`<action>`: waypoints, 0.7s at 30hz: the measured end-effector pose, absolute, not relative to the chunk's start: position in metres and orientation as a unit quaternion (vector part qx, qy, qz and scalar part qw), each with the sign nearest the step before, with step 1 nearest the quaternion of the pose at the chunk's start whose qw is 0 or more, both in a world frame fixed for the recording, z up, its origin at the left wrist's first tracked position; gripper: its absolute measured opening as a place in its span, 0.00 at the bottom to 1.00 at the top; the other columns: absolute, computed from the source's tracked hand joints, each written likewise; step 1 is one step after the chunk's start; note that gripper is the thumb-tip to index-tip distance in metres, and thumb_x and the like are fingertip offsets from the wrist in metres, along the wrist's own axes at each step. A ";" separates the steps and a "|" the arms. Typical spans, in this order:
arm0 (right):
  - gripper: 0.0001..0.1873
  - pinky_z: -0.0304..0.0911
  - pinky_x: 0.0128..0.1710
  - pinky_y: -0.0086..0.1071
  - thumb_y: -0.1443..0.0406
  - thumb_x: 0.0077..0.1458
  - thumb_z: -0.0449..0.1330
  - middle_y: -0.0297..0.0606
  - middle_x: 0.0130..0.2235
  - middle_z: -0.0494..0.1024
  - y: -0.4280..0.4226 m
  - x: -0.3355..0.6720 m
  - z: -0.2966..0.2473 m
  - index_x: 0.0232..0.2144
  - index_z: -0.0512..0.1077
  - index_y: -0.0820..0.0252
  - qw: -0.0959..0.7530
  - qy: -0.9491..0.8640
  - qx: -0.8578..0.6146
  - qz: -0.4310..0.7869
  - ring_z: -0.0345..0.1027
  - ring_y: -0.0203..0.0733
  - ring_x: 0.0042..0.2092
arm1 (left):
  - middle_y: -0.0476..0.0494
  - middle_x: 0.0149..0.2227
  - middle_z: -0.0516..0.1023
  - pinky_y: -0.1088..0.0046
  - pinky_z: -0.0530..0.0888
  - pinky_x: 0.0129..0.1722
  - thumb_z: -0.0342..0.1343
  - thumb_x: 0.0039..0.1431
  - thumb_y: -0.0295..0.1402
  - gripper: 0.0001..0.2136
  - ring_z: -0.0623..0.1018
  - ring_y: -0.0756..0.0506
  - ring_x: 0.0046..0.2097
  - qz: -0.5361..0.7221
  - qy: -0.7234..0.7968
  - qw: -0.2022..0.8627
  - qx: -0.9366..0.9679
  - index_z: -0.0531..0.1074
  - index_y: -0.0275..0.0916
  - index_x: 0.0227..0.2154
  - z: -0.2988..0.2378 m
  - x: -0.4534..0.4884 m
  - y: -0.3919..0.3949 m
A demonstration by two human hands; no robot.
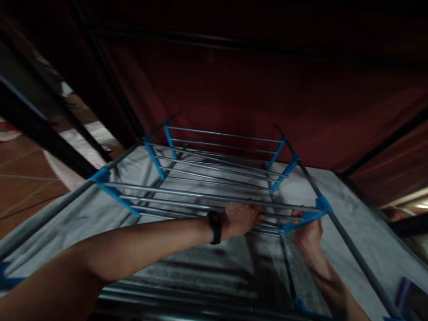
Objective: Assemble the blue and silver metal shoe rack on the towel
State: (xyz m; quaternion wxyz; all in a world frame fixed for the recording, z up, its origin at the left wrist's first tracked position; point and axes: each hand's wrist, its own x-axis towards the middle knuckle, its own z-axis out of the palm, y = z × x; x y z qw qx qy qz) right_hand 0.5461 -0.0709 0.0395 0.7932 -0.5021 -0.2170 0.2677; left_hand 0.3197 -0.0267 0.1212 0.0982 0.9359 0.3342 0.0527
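A rack of thin grey metal tubes (187,192) joined by blue plastic brackets lies on a pale sheet. My left hand (241,218), with a black band at its wrist, is closed around the tubes of the nearer shelf, close to their right end. Beside it, my right hand (309,232) grips the blue bracket (302,220) where those tubes end; the bracket partly hides its fingers. Another blue bracket (115,192) holds the left ends of the same tubes. Farther back is a second shelf (214,167) with its own blue brackets.
The pale sheet (351,200) spreads under the rack, with a dark red surface (234,98) behind. Long side poles (361,263) run towards me. A dark phone-like object (413,298) lies at lower right. Tiled floor (23,178) shows at left.
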 end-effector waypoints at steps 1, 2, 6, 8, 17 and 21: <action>0.07 0.54 0.16 0.28 0.60 0.41 0.61 0.35 0.20 0.72 -0.070 0.548 0.038 0.21 0.71 0.57 0.793 -0.212 -0.504 0.267 0.59 0.35 0.18 | 0.36 0.45 0.80 0.62 0.75 0.44 0.43 0.69 0.46 0.20 0.79 0.39 0.46 0.056 0.339 0.086 0.935 0.70 0.38 0.51 0.119 0.316 -0.026; 0.06 0.54 0.15 0.28 0.60 0.40 0.60 0.35 0.20 0.72 -0.069 0.549 0.037 0.20 0.71 0.57 0.793 -0.211 -0.507 0.264 0.59 0.36 0.18 | 0.35 0.46 0.80 0.62 0.75 0.46 0.44 0.68 0.46 0.20 0.79 0.38 0.48 0.061 0.339 0.077 0.936 0.70 0.38 0.50 0.117 0.313 -0.025; 0.05 0.54 0.14 0.28 0.62 0.37 0.58 0.38 0.19 0.71 -0.066 0.551 0.037 0.18 0.72 0.56 0.790 -0.225 -0.515 0.245 0.61 0.39 0.19 | 0.38 0.43 0.81 0.64 0.74 0.47 0.45 0.69 0.46 0.18 0.79 0.40 0.48 0.076 0.313 0.099 0.941 0.72 0.38 0.45 0.114 0.306 -0.022; 0.04 0.55 0.12 0.29 0.63 0.35 0.56 0.38 0.19 0.70 -0.066 0.549 0.040 0.16 0.70 0.55 0.793 -0.217 -0.522 0.229 0.61 0.40 0.19 | 0.39 0.40 0.81 0.65 0.75 0.43 0.43 0.69 0.45 0.17 0.80 0.41 0.46 0.065 0.307 0.133 0.940 0.72 0.39 0.42 0.117 0.305 -0.021; 0.05 0.54 0.11 0.31 0.66 0.37 0.54 0.39 0.21 0.70 -0.066 0.550 0.034 0.19 0.70 0.55 0.798 -0.193 -0.524 0.225 0.61 0.42 0.19 | 0.41 0.40 0.81 0.63 0.76 0.35 0.40 0.69 0.48 0.20 0.81 0.38 0.42 0.031 0.321 0.179 0.930 0.72 0.41 0.42 0.119 0.305 -0.019; 0.06 0.53 0.13 0.29 0.63 0.41 0.54 0.37 0.20 0.71 -0.065 0.553 0.032 0.18 0.69 0.56 0.796 -0.201 -0.521 0.236 0.60 0.39 0.19 | 0.41 0.40 0.81 0.66 0.75 0.39 0.42 0.70 0.43 0.17 0.80 0.41 0.44 0.074 0.290 0.105 0.948 0.72 0.38 0.44 0.119 0.307 -0.022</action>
